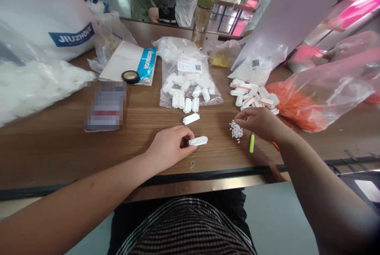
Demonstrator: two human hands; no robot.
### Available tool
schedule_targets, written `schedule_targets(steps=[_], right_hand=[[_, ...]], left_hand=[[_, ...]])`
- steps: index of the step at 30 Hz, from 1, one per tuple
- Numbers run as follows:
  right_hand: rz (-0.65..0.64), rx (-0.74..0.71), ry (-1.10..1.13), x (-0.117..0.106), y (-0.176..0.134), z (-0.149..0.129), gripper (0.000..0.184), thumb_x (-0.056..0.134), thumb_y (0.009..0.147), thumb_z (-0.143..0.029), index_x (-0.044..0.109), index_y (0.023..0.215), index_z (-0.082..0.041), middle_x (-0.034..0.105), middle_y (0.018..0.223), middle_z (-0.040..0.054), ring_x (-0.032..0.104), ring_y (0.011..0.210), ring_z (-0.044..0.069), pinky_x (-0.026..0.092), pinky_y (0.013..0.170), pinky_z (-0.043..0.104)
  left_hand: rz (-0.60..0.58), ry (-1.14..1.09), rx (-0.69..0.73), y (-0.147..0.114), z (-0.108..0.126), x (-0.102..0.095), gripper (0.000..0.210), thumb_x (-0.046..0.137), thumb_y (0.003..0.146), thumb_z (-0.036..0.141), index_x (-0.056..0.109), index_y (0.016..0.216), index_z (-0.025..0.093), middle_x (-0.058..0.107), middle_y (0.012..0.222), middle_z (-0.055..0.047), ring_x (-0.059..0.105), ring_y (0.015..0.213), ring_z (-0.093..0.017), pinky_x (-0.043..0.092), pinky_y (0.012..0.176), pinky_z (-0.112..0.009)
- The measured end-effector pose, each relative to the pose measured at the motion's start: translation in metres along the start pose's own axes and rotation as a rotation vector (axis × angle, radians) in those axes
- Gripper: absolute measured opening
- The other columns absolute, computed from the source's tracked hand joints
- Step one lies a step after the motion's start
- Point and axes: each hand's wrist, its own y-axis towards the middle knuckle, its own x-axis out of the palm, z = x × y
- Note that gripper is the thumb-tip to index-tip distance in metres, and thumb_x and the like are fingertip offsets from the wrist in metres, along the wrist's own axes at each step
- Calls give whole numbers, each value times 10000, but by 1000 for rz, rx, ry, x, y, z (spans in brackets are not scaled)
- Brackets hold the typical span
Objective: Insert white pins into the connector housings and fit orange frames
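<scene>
Head view: left hand [170,145] near table edge [208,174]

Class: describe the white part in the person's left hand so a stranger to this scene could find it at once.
Start at the wooden table and find its near edge, where the left hand rests. At its fingertips lies a white ridged connector block. Unlike the similar loose block just beyond it, this one is being gripped.
</scene>
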Motion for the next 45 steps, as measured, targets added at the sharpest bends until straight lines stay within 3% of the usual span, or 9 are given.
schedule_targets(steps=[5, 8, 16, 23, 35, 38, 41, 43, 45], right_hand=[[-69, -334, 236, 27, -25, -59, 90, 633, 844, -277, 686, 797, -221, 693, 843, 12, 625, 797, 152, 485, 769, 312], [-101, -452, 259, 45, -27, -76, 73, 633, 867, -240, 654, 801, -217, 664, 855, 4, 591, 841, 150, 459, 825, 332], [-105, -493, 146, 55, -21, -78, 84, 622, 886, -237, 645, 808, -212, 650, 839, 10, 556, 829, 164, 405, 825, 353], [5, -666, -53, 51, -28, -85, 153, 566, 912, -231, 704, 846, -228, 687, 842, 18, 554, 828, 186, 361, 799, 370], [158, -764, -298, 62, -45, -88, 226, 507, 929, -251, 705, 826, -216, 709, 875, 54, 548, 832, 227, 359, 803, 419], [154, -775, -318, 66, -48, -90, 244, 490, 935, -242, 708, 831, -204, 719, 888, 68, 554, 841, 235, 369, 807, 429], [159, -716, -137, 58, -46, -78, 206, 527, 929, -263, 732, 918, -243, 734, 974, 37, 592, 883, 220, 389, 815, 415], [233, -580, -11, 46, -41, -58, 192, 551, 926, -289, 740, 912, -256, 738, 981, 23, 621, 901, 209, 413, 835, 403], [304, -350, 14, 31, -34, -29, 190, 578, 907, -315, 737, 837, -237, 740, 912, 34, 644, 875, 212, 445, 840, 396]], left_hand=[[21, -3, 12, -1, -1, 1, 100, 701, 803, 300, 677, 866, 226, 528, 663, 39, 485, 603, -130, 391, 646, -289], [32, -6, 25, -1, -2, 2, 105, 706, 801, 303, 670, 863, 227, 536, 674, 39, 484, 603, -128, 392, 644, -288], [30, -1, 38, -2, -2, 1, 104, 703, 805, 295, 658, 862, 220, 558, 691, 32, 502, 620, -133, 404, 646, -286], [26, -19, 20, -2, 0, 0, 108, 702, 814, 310, 668, 865, 221, 574, 694, 26, 534, 643, -144, 434, 659, -296], [17, 0, 18, -1, -3, 2, 113, 706, 806, 299, 669, 877, 220, 557, 679, 32, 528, 640, -143, 416, 656, -292], [14, 1, 18, -1, -3, 1, 111, 694, 812, 302, 673, 888, 223, 552, 676, 30, 518, 636, -143, 405, 648, -290], [10, -1, 26, -1, -2, 0, 108, 684, 824, 317, 674, 882, 226, 556, 682, 26, 516, 640, -144, 400, 647, -290], [1, 4, 21, -2, -1, -1, 104, 684, 821, 311, 673, 874, 223, 559, 688, 24, 513, 637, -142, 396, 646, -291], [-5, 9, 14, -1, 0, -2, 104, 690, 810, 304, 672, 871, 222, 561, 691, 24, 508, 632, -140, 391, 640, -290]])
